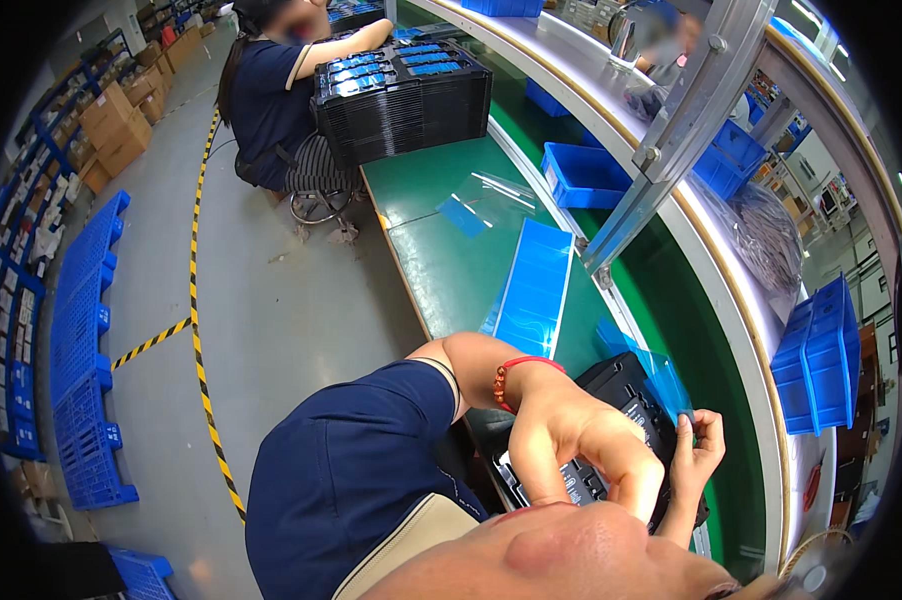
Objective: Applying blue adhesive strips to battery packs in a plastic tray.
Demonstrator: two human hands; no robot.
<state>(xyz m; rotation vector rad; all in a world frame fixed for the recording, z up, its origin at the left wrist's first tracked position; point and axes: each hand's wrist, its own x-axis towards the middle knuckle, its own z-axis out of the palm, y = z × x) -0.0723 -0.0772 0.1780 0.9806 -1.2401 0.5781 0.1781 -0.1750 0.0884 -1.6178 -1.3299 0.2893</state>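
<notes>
On the green bench at the lower right lies a black tray [621, 378] with dark parts carrying white print. A sheet of clear blue film [661, 375] rises over the tray's far right side. My right hand [699, 455] pinches the near end of this film between thumb and fingers. Over the tray's middle bends my left hand [586, 435], with a red band and beads at its wrist. Its fingers point down at the parts, but their tips are hidden. Just beyond my left forearm lies a strip of blue film sheets [533, 290] with white edges.
Farther along the green bench [421, 250] lie thin clear and blue film pieces [463, 215]. A co-worker [281, 100] sits by a tall stack of black trays [406, 120]. A metal post [661, 160], a blue bin [583, 175] and a curved shelf edge line the right side.
</notes>
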